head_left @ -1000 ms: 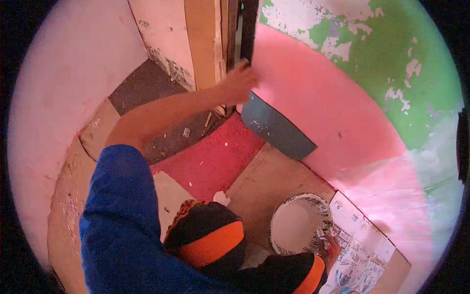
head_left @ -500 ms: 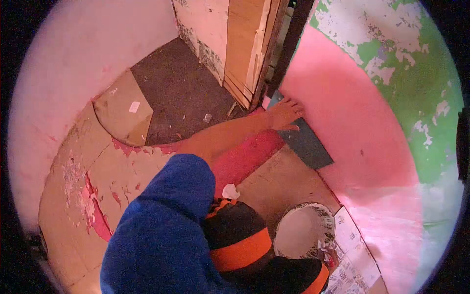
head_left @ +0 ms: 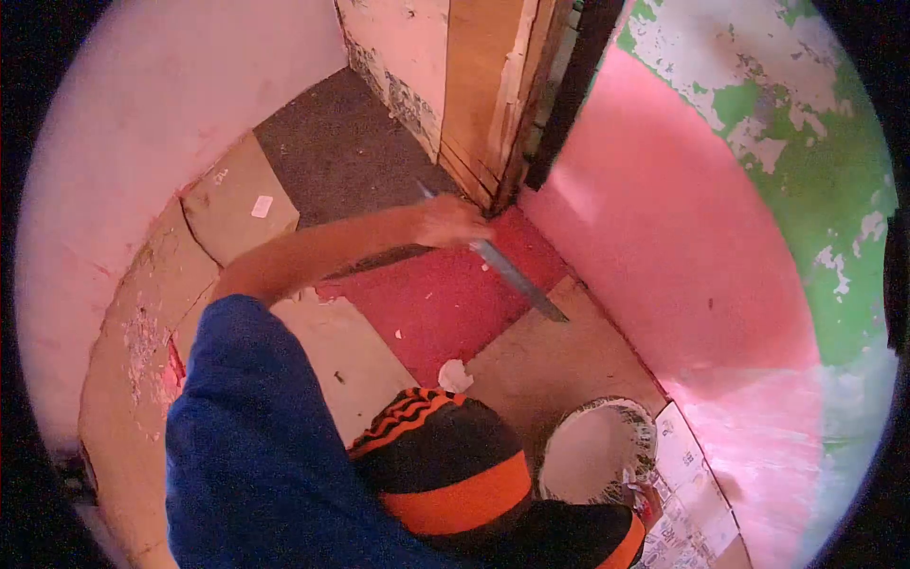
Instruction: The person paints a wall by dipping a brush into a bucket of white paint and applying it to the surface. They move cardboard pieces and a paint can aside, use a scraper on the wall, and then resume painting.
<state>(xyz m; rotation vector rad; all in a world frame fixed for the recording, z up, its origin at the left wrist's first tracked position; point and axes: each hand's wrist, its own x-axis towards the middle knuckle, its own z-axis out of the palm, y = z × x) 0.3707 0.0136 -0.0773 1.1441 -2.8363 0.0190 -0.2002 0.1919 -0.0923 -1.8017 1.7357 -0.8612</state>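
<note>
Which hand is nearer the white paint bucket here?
Right. The right hand is at the rim of the white paint bucket, at the lower right. The left hand is well away from it, stretched toward the door frame and gripping a dark flat panel.

A room under repainting: peeling green wall point(head_left: 806, 123), paint bucket point(head_left: 597, 450), patchwork floor boards point(head_left: 559, 365).

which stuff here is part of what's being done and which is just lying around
In use:
- left hand, gripping the thin dark grey-blue flat sheet
- round bucket of white paint
- right hand at the bucket's rim
- printed paper sheets along the pink wall

Lying about:
- crumpled white scrap
- small white paper bit
</note>
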